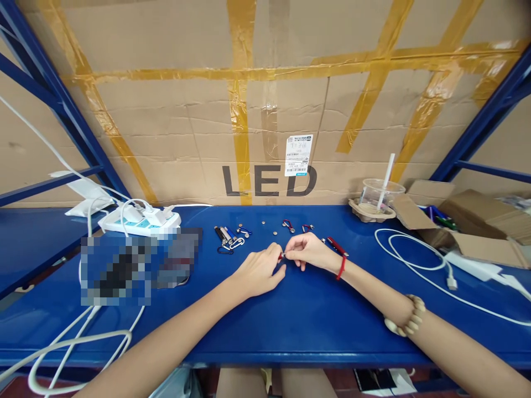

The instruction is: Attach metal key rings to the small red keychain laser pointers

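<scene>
- Your left hand (pixel 260 267) and right hand (pixel 306 251) both grip, by pinching, one small red piece (pixel 281 256) over the middle of the blue table (pixel 286 326); your fingers hide most of it.
- Beyond your left hand lie slim tubes (pixel 227 234) with carabiners (pixel 238 242).
- A red tube (pixel 336 245) lies near your right wrist.
- Farther right are a white cable (pixel 409 267) and a plastic cup (pixel 373 194).

The carton (pixel 186 127) stands behind the desk (pixel 290 331), which bears, from left to right, the power strip (pixel 139 223), the tube cluster (pixel 224 235), the lone tube (pixel 336 245) (just beside the right hand (pixel 307 252)), the cup (pixel 370 193) in its carrier (pixel 359 212) and the box (pixel 485 246).
</scene>
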Tool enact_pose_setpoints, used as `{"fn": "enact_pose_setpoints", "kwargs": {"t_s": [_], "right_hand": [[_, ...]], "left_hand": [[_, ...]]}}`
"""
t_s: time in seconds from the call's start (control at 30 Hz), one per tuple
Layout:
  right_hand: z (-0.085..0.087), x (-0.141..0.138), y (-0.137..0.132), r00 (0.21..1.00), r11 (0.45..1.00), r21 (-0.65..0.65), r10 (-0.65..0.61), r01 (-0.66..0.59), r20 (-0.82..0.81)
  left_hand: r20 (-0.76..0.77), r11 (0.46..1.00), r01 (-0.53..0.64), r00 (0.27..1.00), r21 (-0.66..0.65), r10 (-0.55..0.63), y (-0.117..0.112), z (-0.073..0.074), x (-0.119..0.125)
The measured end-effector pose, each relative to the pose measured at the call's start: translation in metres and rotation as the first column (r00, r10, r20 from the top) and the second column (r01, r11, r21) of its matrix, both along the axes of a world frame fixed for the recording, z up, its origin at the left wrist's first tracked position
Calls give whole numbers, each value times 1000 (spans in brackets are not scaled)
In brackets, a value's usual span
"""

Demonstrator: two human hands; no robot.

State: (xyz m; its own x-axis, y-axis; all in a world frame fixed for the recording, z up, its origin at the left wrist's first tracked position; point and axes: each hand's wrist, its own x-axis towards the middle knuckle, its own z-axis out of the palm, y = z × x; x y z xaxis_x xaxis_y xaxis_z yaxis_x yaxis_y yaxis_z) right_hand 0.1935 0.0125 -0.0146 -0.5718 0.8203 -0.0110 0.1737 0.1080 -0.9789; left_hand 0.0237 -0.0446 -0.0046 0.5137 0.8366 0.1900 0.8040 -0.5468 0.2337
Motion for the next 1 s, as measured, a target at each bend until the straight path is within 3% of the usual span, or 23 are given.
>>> {"fn": "enact_pose_setpoints", "kwargs": {"t_s": [0.2,0.43,0.67,0.8,1.0], "right_hand": [[0,-1,0,999,996,-85,-2,6,52],[13,0,-5,999,987,-159,-17,22,31],[11,-4,-5,985,978,-185,-124,100,-119],[5,-5,-3,970,982,-78,-181,170,-162],[1,-2,0,976,951,246,-151,186,-156]], "left_hand": [[-24,1000,3,1000,22,-3,-2,-1,1],[124,1000,1,992,-29,3,0,2,2],[147,986,-110,985,126,91,7,2,3],[224,981,-164,965,104,137,10,1,2],[302,985,-170,940,21,156,13,-1,1]]}}
